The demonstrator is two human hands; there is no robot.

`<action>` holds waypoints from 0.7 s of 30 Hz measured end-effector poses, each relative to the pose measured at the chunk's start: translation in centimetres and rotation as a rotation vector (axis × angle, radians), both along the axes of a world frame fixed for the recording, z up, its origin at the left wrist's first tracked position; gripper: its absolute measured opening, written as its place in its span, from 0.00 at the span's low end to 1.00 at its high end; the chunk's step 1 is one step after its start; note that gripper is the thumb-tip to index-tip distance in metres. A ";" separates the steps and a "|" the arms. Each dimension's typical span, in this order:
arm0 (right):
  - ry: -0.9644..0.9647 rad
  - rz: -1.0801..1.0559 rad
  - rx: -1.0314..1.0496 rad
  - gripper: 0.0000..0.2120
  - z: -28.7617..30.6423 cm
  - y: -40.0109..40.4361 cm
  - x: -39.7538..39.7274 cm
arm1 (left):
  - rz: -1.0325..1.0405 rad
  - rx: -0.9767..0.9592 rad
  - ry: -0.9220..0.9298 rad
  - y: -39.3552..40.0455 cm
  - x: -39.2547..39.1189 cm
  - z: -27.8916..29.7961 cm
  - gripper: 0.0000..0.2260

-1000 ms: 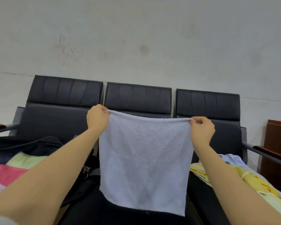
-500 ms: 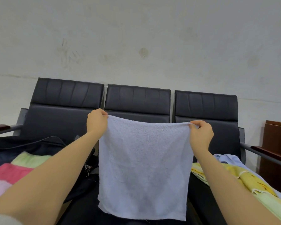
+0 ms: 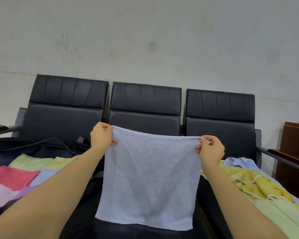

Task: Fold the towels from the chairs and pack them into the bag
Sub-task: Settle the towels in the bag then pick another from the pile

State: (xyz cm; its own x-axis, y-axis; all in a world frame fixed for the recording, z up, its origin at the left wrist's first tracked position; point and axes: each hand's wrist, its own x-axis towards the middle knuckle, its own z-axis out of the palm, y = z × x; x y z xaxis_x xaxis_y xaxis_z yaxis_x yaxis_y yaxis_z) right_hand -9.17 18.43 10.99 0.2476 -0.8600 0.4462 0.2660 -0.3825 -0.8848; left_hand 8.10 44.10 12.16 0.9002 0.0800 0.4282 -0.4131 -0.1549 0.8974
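White towel (image 3: 150, 178) now hangs lower, its hem touching the middle seat (image 3: 128, 230).

Left hand (image 3: 101, 135) and right hand (image 3: 210, 150) each pinch a top corner of a pale blue towel (image 3: 149, 176), hanging flat over the middle black chair (image 3: 145, 107), with folded colourful towels (image 3: 16, 176) in the dark bag (image 3: 33, 149) on the left and a loose towel pile (image 3: 259, 185) on the right.

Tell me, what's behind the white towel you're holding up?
Behind the white towel is the middle black chair; its backrest shows above the towel, and some seat shows below. The lower backrest and most of the seat are covered, so anything there is hidden.
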 end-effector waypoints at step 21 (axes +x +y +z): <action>-0.108 0.116 0.016 0.04 1.9 -5.2 12.5 | -0.085 -0.303 -0.084 -8.3 10.3 0.7 0.02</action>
